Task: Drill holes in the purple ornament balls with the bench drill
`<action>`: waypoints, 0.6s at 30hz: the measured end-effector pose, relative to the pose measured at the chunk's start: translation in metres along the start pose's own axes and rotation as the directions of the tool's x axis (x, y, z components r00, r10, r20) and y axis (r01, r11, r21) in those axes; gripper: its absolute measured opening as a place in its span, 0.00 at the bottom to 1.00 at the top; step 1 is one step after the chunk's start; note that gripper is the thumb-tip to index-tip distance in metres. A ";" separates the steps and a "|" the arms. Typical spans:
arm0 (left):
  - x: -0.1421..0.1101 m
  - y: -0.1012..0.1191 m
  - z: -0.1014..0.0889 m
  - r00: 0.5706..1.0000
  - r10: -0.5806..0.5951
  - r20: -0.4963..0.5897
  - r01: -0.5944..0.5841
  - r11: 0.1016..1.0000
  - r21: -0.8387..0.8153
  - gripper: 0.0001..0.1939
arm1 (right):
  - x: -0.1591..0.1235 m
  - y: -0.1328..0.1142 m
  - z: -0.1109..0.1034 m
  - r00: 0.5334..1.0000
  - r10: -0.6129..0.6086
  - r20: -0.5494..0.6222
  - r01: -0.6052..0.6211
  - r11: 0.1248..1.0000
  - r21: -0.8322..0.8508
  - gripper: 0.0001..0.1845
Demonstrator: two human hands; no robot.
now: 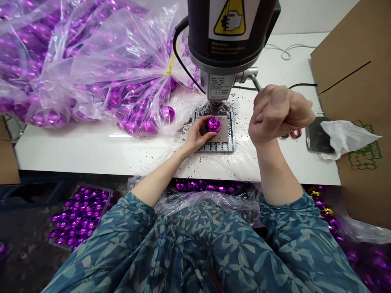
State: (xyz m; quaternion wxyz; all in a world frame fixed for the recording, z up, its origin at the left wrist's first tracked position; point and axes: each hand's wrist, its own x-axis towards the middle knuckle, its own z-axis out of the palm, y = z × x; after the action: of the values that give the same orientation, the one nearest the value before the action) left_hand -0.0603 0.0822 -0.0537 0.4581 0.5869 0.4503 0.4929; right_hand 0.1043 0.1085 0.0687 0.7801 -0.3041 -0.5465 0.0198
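My left hand (198,135) grips a shiny purple faceted ball (214,124) between thumb and fingers. The ball rests on a flat board (224,133) on the metal base (231,148) of a bench drill press (226,53). Directly above the ball is the drill chuck (215,106), its thin bit reaching the ball's top. My right hand (277,112) is closed in a fist around the end of the drill's feed lever (255,79); the grip end itself is hidden by the fingers. Dark shavings lie scattered around the base.
Clear plastic bags (122,69) full of purple balls fill the back left. A phone (319,135) and a white tissue (348,138) lie at the right, beside a cardboard box (357,93). A tray of purple balls (82,215) sits below left. More balls (210,186) lie under the table edge.
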 end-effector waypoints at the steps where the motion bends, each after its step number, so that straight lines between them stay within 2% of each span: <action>1: 0.000 -0.001 0.000 1.000 0.003 0.002 -0.003 1.000 0.004 0.30 | -0.001 0.003 0.001 1.000 -0.016 -0.005 0.016 1.000 0.007 0.44; 6: 0.000 -0.004 0.000 1.000 0.017 0.006 -0.017 1.000 0.018 0.30 | -0.003 0.019 0.003 0.992 -0.120 -0.024 0.122 0.988 0.095 0.44; 11: 0.000 -0.005 0.001 0.999 0.047 0.001 -0.047 0.998 0.036 0.29 | -0.009 0.024 -0.001 0.985 -0.170 0.022 0.163 0.968 0.190 0.38; 15: 0.001 -0.012 0.000 0.996 0.089 -0.004 -0.088 0.993 0.079 0.29 | 0.008 -0.009 0.004 0.996 -0.084 0.041 0.073 0.970 0.232 0.39; 18: 0.003 -0.019 -0.001 0.990 0.140 0.004 -0.139 0.981 0.135 0.30 | 0.041 -0.041 0.016 0.992 0.064 0.110 -0.089 0.967 0.240 0.35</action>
State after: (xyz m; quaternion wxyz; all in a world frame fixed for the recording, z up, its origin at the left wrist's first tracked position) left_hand -0.0622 0.0881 -0.0719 0.3805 0.6454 0.4413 0.4939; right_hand 0.0947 0.0974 0.1267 0.7815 -0.2249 -0.5667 0.1324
